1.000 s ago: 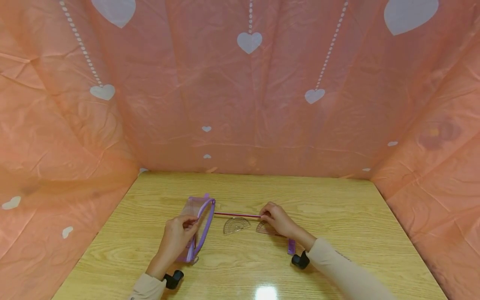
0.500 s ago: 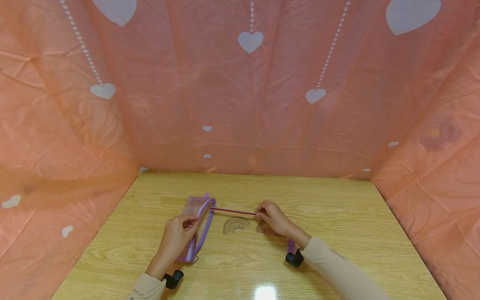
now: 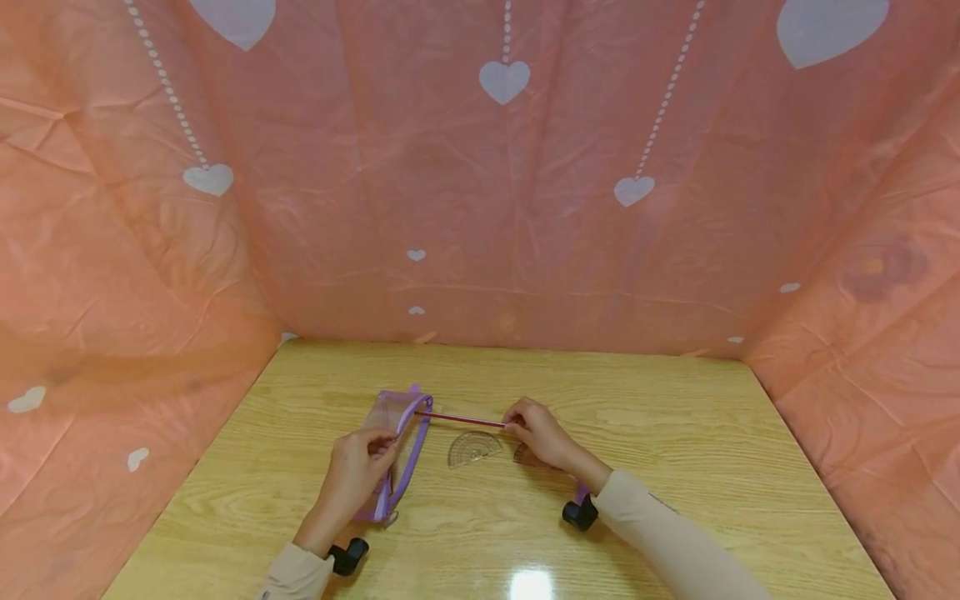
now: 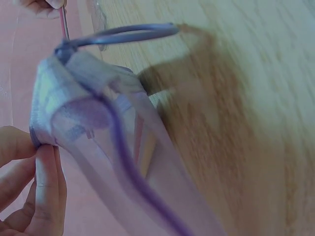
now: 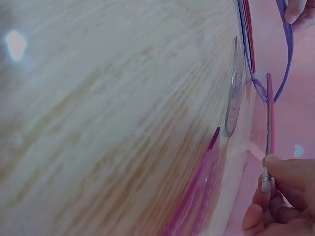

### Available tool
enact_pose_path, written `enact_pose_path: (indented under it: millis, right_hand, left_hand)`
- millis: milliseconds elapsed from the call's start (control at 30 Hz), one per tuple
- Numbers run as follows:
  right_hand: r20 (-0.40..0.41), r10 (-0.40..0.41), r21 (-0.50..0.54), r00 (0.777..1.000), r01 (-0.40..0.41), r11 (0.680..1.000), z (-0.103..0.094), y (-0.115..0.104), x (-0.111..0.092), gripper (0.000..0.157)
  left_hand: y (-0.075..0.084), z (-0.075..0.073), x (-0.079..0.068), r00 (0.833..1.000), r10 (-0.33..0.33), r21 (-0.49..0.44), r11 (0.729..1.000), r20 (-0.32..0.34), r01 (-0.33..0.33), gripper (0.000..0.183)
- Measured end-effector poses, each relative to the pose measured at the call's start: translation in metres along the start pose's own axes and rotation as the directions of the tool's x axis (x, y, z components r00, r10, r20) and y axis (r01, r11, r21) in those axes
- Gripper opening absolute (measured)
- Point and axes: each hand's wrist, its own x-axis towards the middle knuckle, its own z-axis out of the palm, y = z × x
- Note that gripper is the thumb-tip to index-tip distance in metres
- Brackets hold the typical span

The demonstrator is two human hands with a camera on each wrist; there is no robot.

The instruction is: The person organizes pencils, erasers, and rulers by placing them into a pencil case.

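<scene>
My left hand [image 3: 356,467] pinches the zipped rim of a see-through purple pencil case [image 3: 384,408], whose mouth gapes toward the right. Between the fingertips of my right hand [image 3: 546,433] is a thin red-and-dark striped pencil [image 3: 465,420], gripped near its eraser end [image 5: 266,186]. Its far end reaches the case's opening at the back corner. Long slim things, one reddish and one yellowish [image 4: 146,157], show through the case wall in the left wrist view. A metal ring [image 3: 391,519] hangs at the case's front corner.
A clear protractor [image 3: 474,448] lies on the wooden table [image 3: 480,533] between the hands. Another protractor [image 3: 522,454] is mostly covered by my right hand. A purple translucent strip [image 5: 192,206] lies under my right wrist. Pink cloth with hearts [image 3: 525,208] hangs around the table.
My right hand has moved left with the pencil, and the pencil's far end has risen and come over the case's mouth. The left hand and case stay about where they were.
</scene>
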Motion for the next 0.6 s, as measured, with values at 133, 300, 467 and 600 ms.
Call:
enact_pose_path:
  millis: [133,300,467,600]
  right_hand:
    - [0.017,0.073,-0.020,0.997,-0.072,0.997,0.000,-0.010,0.001,0.005]
    - [-0.001,0.077,-0.022,0.997,-0.077,0.997,0.003,-0.012,0.003,0.004]
    - [-0.007,0.096,-0.035,0.995,-0.096,0.995,0.007,-0.016,0.006,0.004]
    - [0.002,0.123,-0.027,0.992,-0.123,0.992,0.010,-0.019,0.009,0.004]
  left_hand:
    - [0.000,0.000,0.000,1.000,-0.003,0.001,1.000,0.004,0.003,0.012]
    - [0.000,0.001,0.000,1.000,0.005,0.004,1.000,0.000,-0.005,0.011]
    - [0.001,0.002,0.000,0.999,0.030,0.004,1.000,-0.012,-0.030,0.011]
    - [0.001,0.003,-0.001,0.998,0.057,0.016,0.998,-0.023,-0.057,0.012]
